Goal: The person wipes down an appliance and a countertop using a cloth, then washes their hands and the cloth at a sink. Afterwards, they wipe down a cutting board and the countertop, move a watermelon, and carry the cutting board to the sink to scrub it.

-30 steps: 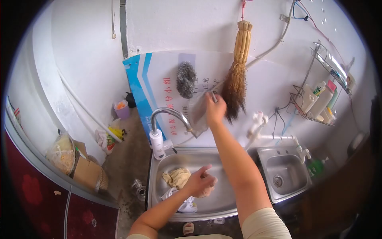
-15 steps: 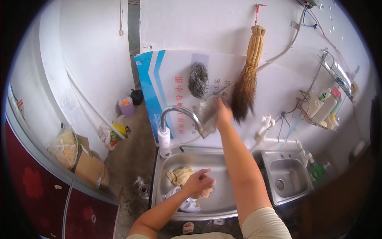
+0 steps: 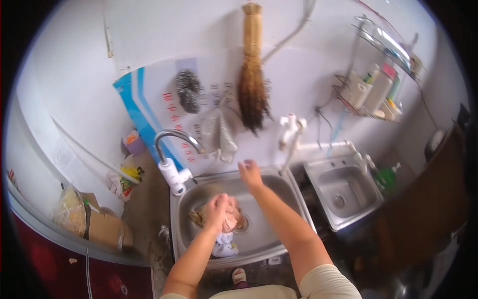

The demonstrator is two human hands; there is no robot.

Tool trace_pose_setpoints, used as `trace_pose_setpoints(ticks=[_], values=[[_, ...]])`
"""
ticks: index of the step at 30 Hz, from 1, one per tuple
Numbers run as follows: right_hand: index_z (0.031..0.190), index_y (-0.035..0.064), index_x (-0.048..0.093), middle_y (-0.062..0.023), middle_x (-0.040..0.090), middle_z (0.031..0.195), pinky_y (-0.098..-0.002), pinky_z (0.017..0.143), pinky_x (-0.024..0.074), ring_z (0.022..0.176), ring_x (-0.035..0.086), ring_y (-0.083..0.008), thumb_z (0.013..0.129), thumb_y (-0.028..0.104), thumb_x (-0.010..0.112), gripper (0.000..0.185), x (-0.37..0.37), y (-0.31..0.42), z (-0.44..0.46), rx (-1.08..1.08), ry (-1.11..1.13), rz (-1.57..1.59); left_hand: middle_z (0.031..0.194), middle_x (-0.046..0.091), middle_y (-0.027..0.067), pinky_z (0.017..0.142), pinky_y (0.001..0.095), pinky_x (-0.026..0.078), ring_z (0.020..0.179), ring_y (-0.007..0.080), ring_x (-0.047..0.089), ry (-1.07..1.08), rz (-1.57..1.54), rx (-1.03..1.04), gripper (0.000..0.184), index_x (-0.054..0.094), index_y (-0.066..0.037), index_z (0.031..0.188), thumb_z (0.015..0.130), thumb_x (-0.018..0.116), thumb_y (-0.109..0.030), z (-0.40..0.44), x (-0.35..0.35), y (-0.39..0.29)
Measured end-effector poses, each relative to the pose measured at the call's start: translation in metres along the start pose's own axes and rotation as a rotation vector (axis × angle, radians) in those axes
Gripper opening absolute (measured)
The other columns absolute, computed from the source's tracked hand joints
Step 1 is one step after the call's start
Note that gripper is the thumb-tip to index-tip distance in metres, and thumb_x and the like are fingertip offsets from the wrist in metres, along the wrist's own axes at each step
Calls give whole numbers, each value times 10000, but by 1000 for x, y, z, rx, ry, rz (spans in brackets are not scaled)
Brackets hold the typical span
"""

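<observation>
Over the large steel sink (image 3: 284, 234), my left hand (image 3: 217, 212) is closed around a bunched pinkish cloth (image 3: 232, 215). A yellowish cloth (image 3: 197, 215) lies beside it in the basin, partly behind my hand. Nearer the front edge is a white cloth (image 3: 225, 246). My right hand (image 3: 250, 173) hovers by the sink's back rim, with thumb and fingers slightly apart and nothing seen between them. Just above that hand, a clear plastic bag (image 3: 219, 137) hangs against the wall board. The curved faucet (image 3: 177, 134) stands at the back left.
A straw broom (image 3: 252, 74) and a steel wool scourer (image 3: 188, 91) hang on the wall. To the right are a smaller sink (image 3: 343, 192), a white tap (image 3: 291, 127) and a wire rack (image 3: 368, 94) with bottles. A cardboard box (image 3: 103, 228) stands left.
My right hand has let go of the plastic bag and come down toward the sink. My left hand has lifted slightly with the pinkish cloth. The view has shifted right.
</observation>
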State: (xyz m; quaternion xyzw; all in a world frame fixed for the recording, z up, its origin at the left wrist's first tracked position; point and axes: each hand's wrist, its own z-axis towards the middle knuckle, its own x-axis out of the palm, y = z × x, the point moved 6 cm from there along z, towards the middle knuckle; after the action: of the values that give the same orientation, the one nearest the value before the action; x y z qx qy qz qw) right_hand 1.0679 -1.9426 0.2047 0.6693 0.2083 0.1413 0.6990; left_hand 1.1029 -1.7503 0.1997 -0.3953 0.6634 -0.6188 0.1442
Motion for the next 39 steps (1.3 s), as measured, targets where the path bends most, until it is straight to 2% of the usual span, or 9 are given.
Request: trace_pose_setpoints(ticks=[8, 19, 21, 23, 27, 31, 33, 36, 39], values=[[1297, 34, 441, -92, 535, 1240, -355, 954, 407, 1122, 526, -224, 958, 494, 398, 573, -74, -43, -147, 384, 472, 614, 709, 588, 86, 529, 338, 527, 589, 199, 610, -34, -275, -104, 389, 536, -38, 790, 970, 439, -368, -16, 86, 40], [1461, 276, 143, -33, 282, 1468, -455, 979, 390, 1301, 354, -245, 955, 332, 497, 620, -162, -36, -234, 278, 288, 891, 696, 580, 92, 568, 390, 543, 611, 255, 600, -109, -692, -285, 481, 520, -48, 802, 869, 564, -522, -76, 161, 92], [1418, 152, 269, -82, 407, 1370, -344, 957, 420, 1205, 456, -205, 927, 217, 565, 577, -165, -29, -234, 100, 132, 782, 736, 588, 85, 598, 363, 546, 641, 229, 602, 278, -735, -299, 448, 539, -50, 822, 844, 618, -490, -45, 150, 145], [1359, 91, 382, -97, 448, 1330, -335, 974, 402, 1181, 469, -201, 914, 174, 578, 493, -165, -14, -225, -85, -5, 464, 604, 508, -9, 442, 191, 449, 493, 103, 527, -155, -421, -59, 323, 499, -119, 720, 849, 651, -373, -112, 172, 83], [1047, 8, 592, -75, 613, 1057, -324, 846, 452, 943, 571, -196, 866, 155, 625, 236, -159, -25, -185, 19, -73, 561, 696, 544, 27, 522, 284, 469, 588, 137, 543, 20, -486, -118, 235, 521, -83, 799, 901, 597, -281, -92, 146, 117], [870, 44, 553, -146, 594, 970, -353, 863, 425, 954, 551, -288, 828, 190, 666, 190, -110, 36, -245, -650, -257, -169, 736, 542, 54, 610, 355, 482, 642, 207, 541, 132, -564, -69, 333, 528, -54, 912, 948, 499, -384, -32, 102, 114], [804, 42, 525, -130, 577, 881, -360, 803, 425, 875, 534, -273, 824, 195, 665, 208, -96, 5, -204, -454, -279, -58, 742, 545, 46, 566, 347, 479, 630, 191, 544, -63, 145, -5, 293, 542, -73, 971, 941, 520, -364, -30, 89, 89], [733, 15, 500, -95, 514, 704, -356, 660, 431, 676, 465, -211, 862, 202, 612, 253, -74, -30, -137, 131, -101, 450, 745, 560, 25, 528, 328, 476, 639, 160, 560, -177, -291, -281, 224, 552, -85, 895, 915, 572, -308, -35, 79, 75], [720, 25, 505, -94, 523, 716, -360, 661, 432, 685, 485, -219, 841, 187, 630, 238, -42, -36, -145, -134, -356, 143, 725, 533, 21, 473, 288, 446, 577, 137, 527, -172, -427, -377, 267, 531, -80, 853, 926, 550, -336, -10, 66, 58]])
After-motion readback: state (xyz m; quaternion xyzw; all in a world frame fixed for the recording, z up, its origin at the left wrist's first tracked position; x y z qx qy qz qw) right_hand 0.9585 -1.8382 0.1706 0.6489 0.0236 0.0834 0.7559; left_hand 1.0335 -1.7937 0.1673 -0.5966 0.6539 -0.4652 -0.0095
